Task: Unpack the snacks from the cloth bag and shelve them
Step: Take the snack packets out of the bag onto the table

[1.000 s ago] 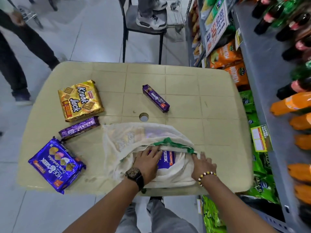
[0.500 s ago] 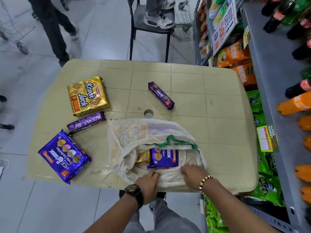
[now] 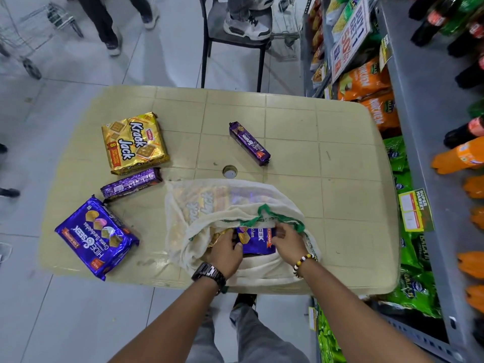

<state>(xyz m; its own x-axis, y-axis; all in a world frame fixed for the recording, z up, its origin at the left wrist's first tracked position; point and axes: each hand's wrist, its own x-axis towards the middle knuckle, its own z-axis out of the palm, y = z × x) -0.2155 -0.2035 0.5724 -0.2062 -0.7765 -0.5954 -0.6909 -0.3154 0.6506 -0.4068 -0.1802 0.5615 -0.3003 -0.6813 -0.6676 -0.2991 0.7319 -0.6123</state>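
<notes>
1. Four snack packs were laid out on the counter point(image 3: 288, 142): a gold Krack Jack pack point(image 3: 135, 142), a large purple Hide & Seek pack point(image 3: 97, 237), and two slim purple Hide & Seek rolls point(image 3: 131, 182) point(image 3: 249, 143).
2. The cloth bag point(image 3: 199, 205) was lying at the near edge, its mouth open.
3. A purple Hide & Seek pack point(image 3: 258, 241) was partly exposed in the mouth, with both hands on it: the left hand point(image 3: 226, 251) and right hand point(image 3: 288, 241), each grip closed on a side.
4. Further packs were visible through the cloth.
5. Unpacking was judged partly done; shelving onto the shelves point(image 3: 424, 127) was not yet started.
</notes>
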